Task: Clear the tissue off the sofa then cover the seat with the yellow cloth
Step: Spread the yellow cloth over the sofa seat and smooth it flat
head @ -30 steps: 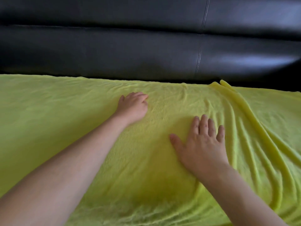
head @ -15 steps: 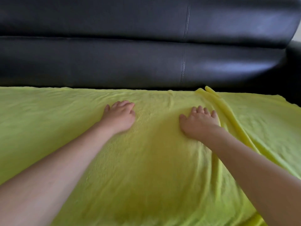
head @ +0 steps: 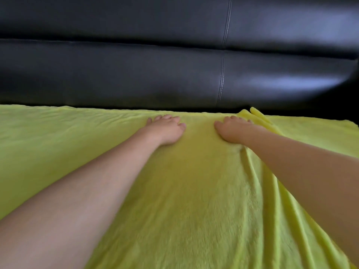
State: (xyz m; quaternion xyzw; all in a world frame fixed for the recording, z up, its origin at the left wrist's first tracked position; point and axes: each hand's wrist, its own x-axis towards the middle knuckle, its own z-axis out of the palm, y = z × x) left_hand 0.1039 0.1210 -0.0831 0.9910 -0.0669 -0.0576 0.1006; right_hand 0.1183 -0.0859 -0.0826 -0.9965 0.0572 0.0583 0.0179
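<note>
Black sofa fills frame top; cloth covers seat, no tissue seen. Left hand & right hand press flat, fingers together; lower-right wrinkles left.

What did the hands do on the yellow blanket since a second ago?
Both hands slid away from the person toward the sofa back. The right hand went farthest, from mid-cloth up to the yellow cloth's back edge, beside the raised fold. The left hand moved only a little. Nothing was grasped or let go. Both palms stay flat on the cloth, and the fold stays bunched.
</note>
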